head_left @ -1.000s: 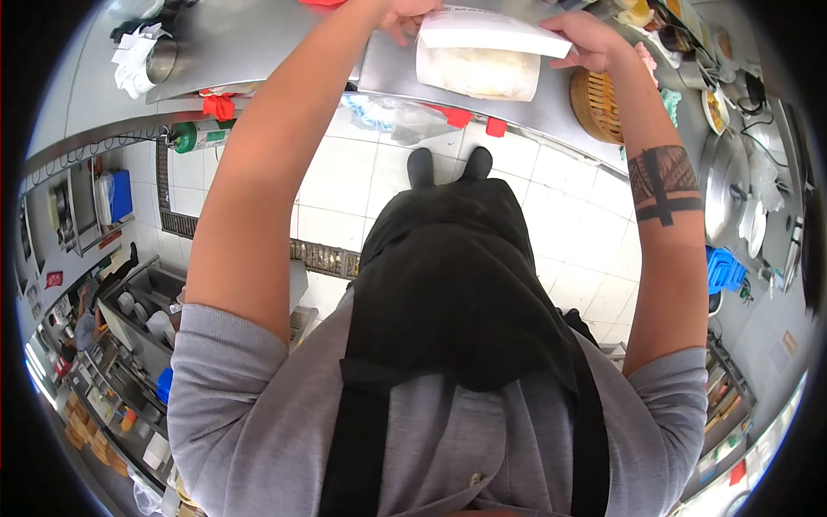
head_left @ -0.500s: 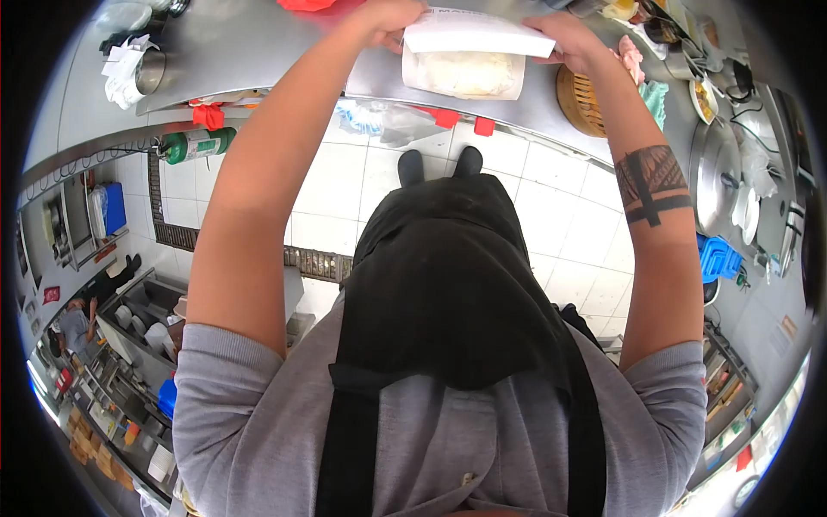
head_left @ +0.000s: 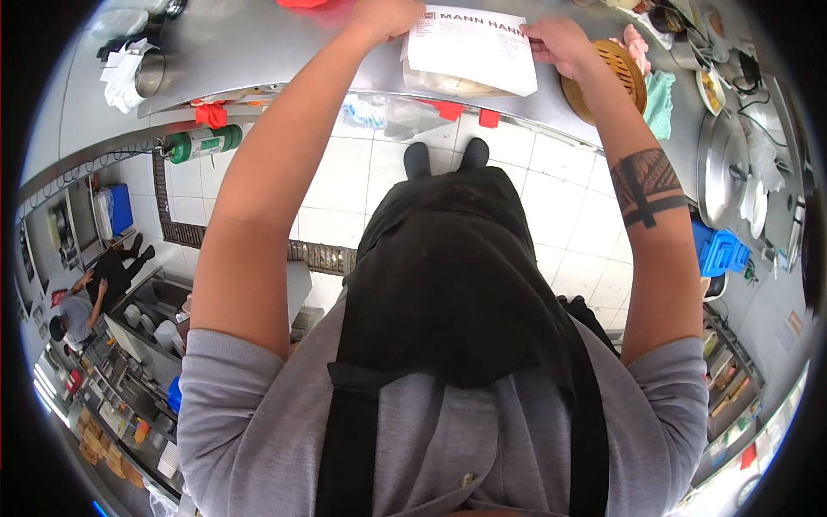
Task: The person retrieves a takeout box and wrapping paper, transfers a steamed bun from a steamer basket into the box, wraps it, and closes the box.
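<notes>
A white takeaway box (head_left: 469, 56) printed "MANN HANN" lies near the counter's front edge. Its lid is folded over toward me, and a strip of the pale contents (head_left: 452, 84) shows beneath the front edge. At the upper left corner my left hand (head_left: 389, 17) is closed on the box, its fingertips partly hidden. My right hand (head_left: 558, 45) pinches the lid's right side between thumb and fingers. Close to my right wrist stands a round bamboo steamer (head_left: 633, 73), partly covered by the forearm.
Pink (head_left: 636, 45) and teal cloths (head_left: 659, 103) lie right of the steamer on the steel counter (head_left: 250, 52). A large metal lid (head_left: 722, 168) is farther right. At left stands a metal bowl (head_left: 151, 73) with white paper. Another person (head_left: 82, 308) is at far left.
The lid has swung down toward me, so its printed top now faces up and covers most of the pale contents. My right hand has shifted slightly down with it.
</notes>
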Demonstrator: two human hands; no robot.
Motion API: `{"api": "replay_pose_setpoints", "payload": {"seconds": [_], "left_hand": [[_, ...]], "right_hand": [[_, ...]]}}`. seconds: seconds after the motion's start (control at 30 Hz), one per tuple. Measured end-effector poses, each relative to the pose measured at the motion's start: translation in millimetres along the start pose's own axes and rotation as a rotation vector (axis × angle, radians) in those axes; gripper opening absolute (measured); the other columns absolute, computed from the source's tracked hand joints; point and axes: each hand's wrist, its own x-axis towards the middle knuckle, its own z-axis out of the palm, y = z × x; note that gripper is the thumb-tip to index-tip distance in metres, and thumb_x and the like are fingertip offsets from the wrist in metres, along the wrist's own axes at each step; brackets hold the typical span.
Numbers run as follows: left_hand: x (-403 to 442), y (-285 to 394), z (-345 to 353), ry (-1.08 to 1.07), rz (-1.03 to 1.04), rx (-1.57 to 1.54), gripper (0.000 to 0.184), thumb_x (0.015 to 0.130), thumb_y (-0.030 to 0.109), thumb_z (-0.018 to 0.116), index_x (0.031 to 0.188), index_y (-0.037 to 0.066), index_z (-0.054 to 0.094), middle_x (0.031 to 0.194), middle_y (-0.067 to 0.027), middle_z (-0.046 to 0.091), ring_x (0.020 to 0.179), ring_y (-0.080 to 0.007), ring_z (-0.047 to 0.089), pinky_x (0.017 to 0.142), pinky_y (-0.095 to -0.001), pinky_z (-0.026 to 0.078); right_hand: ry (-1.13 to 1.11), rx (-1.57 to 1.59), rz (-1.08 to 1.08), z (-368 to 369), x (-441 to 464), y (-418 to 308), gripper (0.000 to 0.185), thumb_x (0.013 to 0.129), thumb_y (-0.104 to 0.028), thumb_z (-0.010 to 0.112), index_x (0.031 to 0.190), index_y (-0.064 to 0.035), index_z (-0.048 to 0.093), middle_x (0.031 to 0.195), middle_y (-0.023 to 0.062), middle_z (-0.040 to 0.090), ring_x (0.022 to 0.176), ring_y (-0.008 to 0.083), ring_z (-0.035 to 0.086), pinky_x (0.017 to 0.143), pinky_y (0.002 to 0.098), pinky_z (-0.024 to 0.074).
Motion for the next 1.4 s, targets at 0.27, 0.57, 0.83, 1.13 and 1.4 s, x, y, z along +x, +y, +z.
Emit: {"api": "replay_pose_setpoints", "payload": {"seconds": [0.27,0.57,0.83,1.13,1.4], "left_hand": [[-0.3,9.7,-22.3,-0.275,-0.2,-0.273,0.036,0.083,0.031,0.074,0.075,-0.004,0.074,0.069,-0.024,0.07,0.069,-0.0385,0.072,0.071,-0.0488,0.058],[-55.9,34.4,-6.8,0.158,-0.232,-0.523,0.024,0.089,0.016,0.071,0.1,-0.005,0.073,0.095,-0.0299,0.07,0.089,-0.0459,0.069,0.08,-0.0499,0.055],[-121.5,60.0,-22.2,0.045,-0.239,-0.627,0.063,0.101,0.036,0.062,0.15,-0.001,0.048,0.114,-0.0239,0.073,0.102,-0.0332,0.073,0.09,-0.0381,0.057],[-129.9,59.2,-38.0,-0.218,-0.13,-0.576,0.103,0.09,0.049,0.076,0.158,-0.01,0.025,0.117,-0.0306,0.07,0.108,-0.0389,0.071,0.094,-0.0408,0.056],[-131.9,57.0,-42.5,-0.131,-0.058,-0.514,0.078,0.092,0.029,0.075,0.153,-0.002,0.038,0.113,-0.0317,0.069,0.11,-0.0478,0.066,0.093,-0.05,0.054]], "right_hand": [[0.065,0.011,0.024,2.6,-1.9,-9.1,0.026,0.098,-0.017,0.068,0.109,0.0068,0.069,0.104,0.011,0.073,0.091,0.0187,0.071,0.081,0.0318,0.0595],[0.182,-0.097,-0.185,17.7,-8.2,19.2,0.024,0.095,-0.017,0.072,0.105,0.005,0.07,0.096,0.0094,0.072,0.085,0.0173,0.07,0.08,0.0321,0.0602],[0.201,-0.314,-0.122,24.3,-57.3,32.5,0.032,0.095,-0.026,0.074,0.105,0.0048,0.072,0.095,0.0084,0.073,0.087,0.016,0.07,0.078,0.032,0.0606],[0.081,0.013,-0.028,34.5,-70.0,26.1,0.032,0.092,-0.023,0.077,0.108,0.0042,0.071,0.097,0.0089,0.068,0.09,0.0207,0.068,0.074,0.04,0.0613],[0.199,0.132,-0.084,43.5,-72.7,42.9,0.042,0.093,-0.026,0.077,0.118,0.0061,0.07,0.095,0.0087,0.068,0.088,0.0185,0.067,0.074,0.0378,0.0617]]}}
